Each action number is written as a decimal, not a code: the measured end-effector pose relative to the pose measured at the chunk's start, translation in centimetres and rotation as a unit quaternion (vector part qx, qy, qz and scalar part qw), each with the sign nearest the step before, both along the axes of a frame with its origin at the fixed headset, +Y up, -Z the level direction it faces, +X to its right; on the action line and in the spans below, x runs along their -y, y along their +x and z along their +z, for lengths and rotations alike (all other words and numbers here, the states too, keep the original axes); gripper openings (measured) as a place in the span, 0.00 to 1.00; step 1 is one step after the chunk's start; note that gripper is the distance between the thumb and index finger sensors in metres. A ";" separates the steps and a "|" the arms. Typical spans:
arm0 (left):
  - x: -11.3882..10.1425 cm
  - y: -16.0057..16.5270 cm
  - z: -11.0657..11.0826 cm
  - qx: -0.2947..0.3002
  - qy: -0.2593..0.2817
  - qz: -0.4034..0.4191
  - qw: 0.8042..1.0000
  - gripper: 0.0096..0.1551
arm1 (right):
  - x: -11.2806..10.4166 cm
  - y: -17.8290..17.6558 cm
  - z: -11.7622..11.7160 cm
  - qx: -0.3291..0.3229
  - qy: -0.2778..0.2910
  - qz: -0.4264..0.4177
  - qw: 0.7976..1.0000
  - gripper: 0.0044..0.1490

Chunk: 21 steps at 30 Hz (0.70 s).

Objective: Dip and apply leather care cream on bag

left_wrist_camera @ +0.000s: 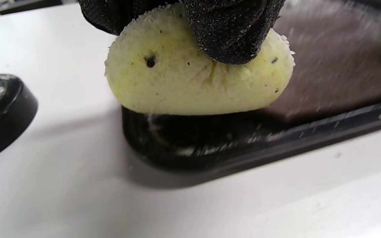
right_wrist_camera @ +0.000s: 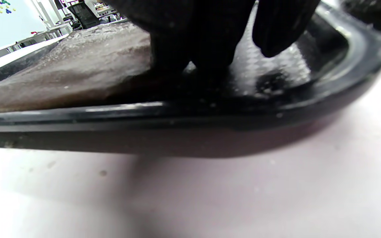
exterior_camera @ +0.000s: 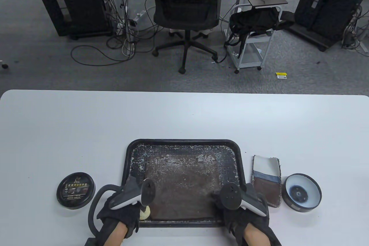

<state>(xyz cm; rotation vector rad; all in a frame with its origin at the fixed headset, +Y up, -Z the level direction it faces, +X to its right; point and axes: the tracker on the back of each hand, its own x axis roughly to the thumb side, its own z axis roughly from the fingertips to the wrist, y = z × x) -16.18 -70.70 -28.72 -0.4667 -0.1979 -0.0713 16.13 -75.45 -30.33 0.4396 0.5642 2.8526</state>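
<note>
My left hand pinches the yellow sponge between curled fingertips, and it sits at the near-left corner of the black tray, low over the rim, at the edge of the brown bag. I judge this to be the applying step, or the start of another pass. Whether the sponge actually touches the leather I cannot tell.

My right hand is at the tray's near-right corner. In the right wrist view its fingers come down onto the bag's corner and the tray floor, seemingly pinning the bag. They press rather than curl round anything, though part of the hand is hidden.

The next move, as I see it, calls for wiping the sponge across the bag while my right hand keeps it from sliding. If the sponge runs dry, I would have to reach across to the tin on the far right.

Containers: the tray holds the bag, lying flat, and both are flecked white. The tin stands open on the table, showing a pale inside with a dark patch in the middle. How much cream is left I cannot tell. Its lid lies left of the tray. A small pouch lies between tray and tin.
</note>
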 end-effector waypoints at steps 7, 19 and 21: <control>-2.8 -4.6 0.7 -0.052 0.228 0.165 0.958 0.23 | 0.0 0.1 0.1 0.002 -0.002 -0.002 1.000 0.43; 1.1 -8.7 -2.6 -0.246 0.309 0.110 0.912 0.24 | 0.0 -0.1 0.2 0.002 0.002 -0.001 1.000 0.43; 1.5 -8.8 -3.4 -0.267 0.296 0.079 0.914 0.24 | 0.1 -0.1 0.2 0.002 0.002 0.000 1.000 0.43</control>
